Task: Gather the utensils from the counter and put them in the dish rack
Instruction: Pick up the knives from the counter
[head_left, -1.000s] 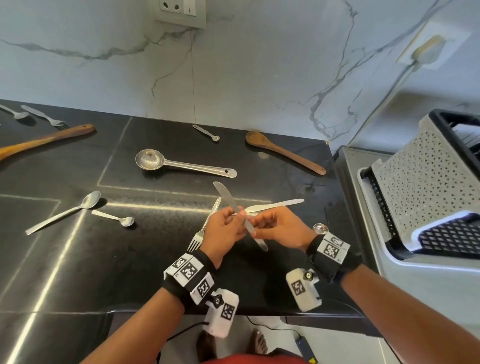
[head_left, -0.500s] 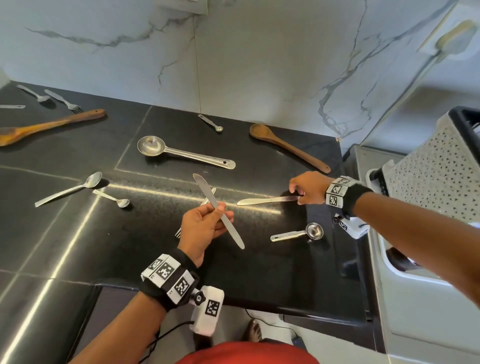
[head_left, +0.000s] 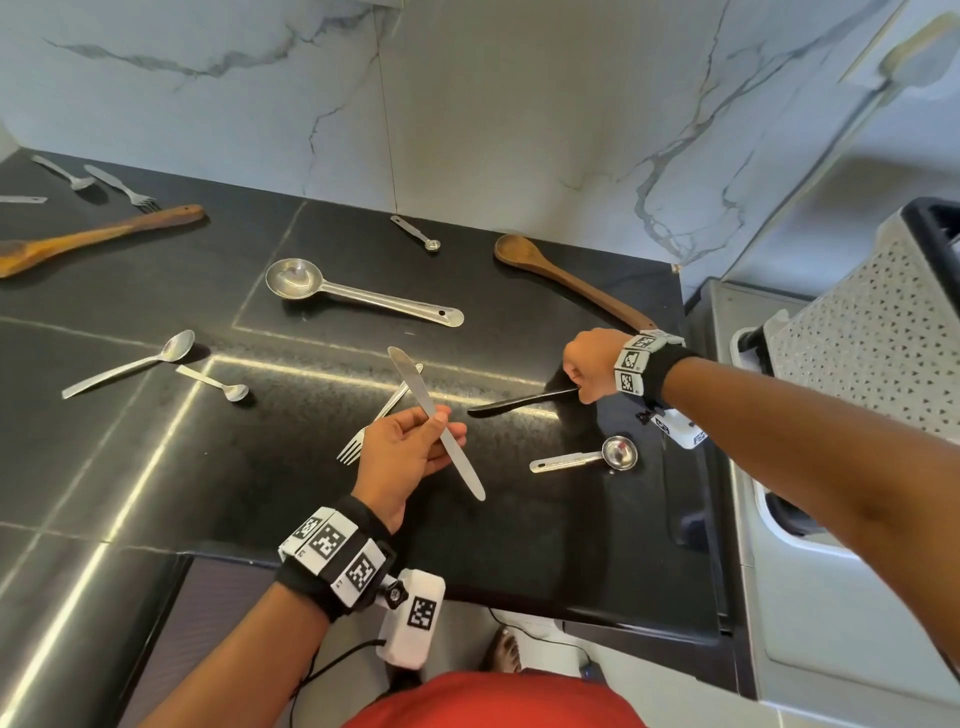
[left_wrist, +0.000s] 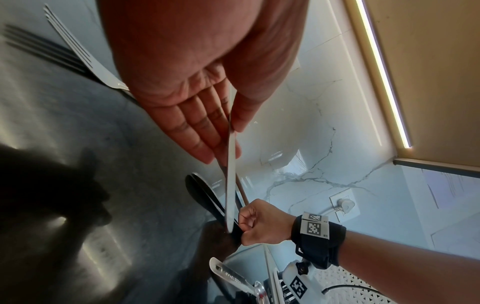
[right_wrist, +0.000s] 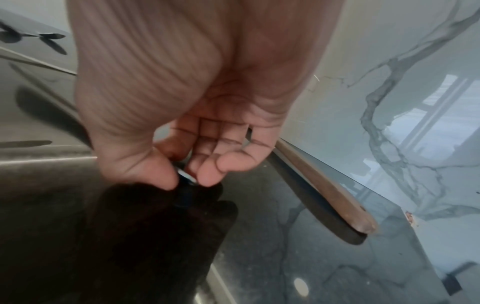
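My left hand (head_left: 410, 452) holds a steel butter knife (head_left: 434, 418) pinched between thumb and fingers, raised above the black counter (head_left: 156, 467); the same knife (left_wrist: 230, 174) shows in the left wrist view. My right hand (head_left: 589, 369) pinches the handle end of a second knife (head_left: 519, 402) that lies low on the counter, looking dark in shadow. The pinching fingertips (right_wrist: 166, 176) appear in the right wrist view. A fork (head_left: 376, 418) lies under my left hand. The perforated grey dish rack (head_left: 872, 332) stands at the right.
Loose on the counter: a small measuring scoop (head_left: 597, 457), a large steel ladle spoon (head_left: 358, 299), a wooden spoon (head_left: 566, 283), a tiny measuring spoon (head_left: 415, 233), two spoons (head_left: 130, 364) at left, a wooden spatula (head_left: 98, 239), more cutlery at far left. Marble wall behind.
My hands have parted: the left keeps the first knife, the right has reached right to the second knife's handle and now pinches it. The camera has tilted a little.
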